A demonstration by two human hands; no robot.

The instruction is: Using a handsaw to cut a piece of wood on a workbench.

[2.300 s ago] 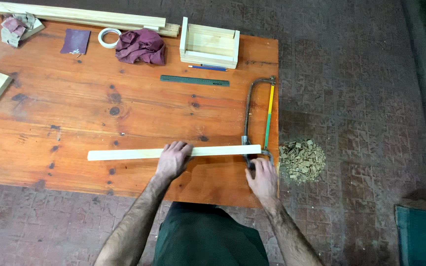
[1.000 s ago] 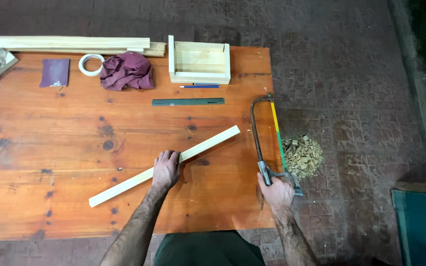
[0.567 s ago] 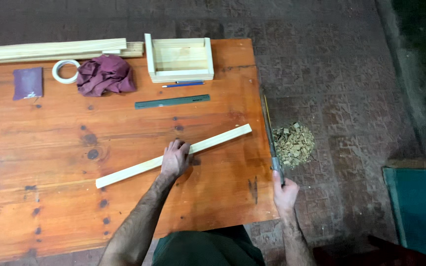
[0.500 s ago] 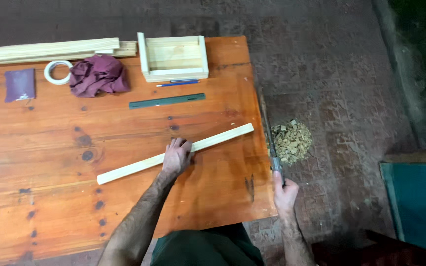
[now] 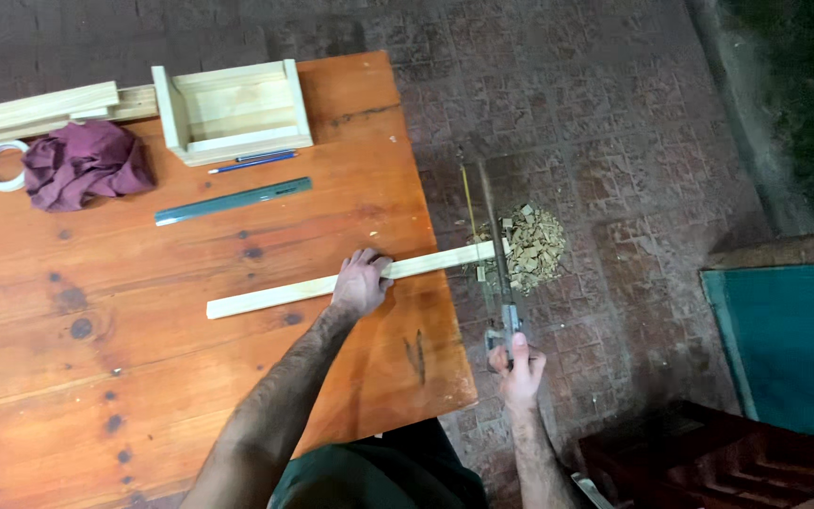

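Pressing flat with spread fingers, the left hand (image 5: 362, 281) is pinning a pale wooden strip (image 5: 275, 294) against the table (image 5: 143, 377) near its right edge, the strip's far end jutting out past that edge. Closed around the handle, the right hand (image 5: 518, 366) is holding a hacksaw (image 5: 492, 254) off the table's right side, its blade seemingly resting across the overhanging end, above a sawdust pile (image 5: 531, 247) on the floor.
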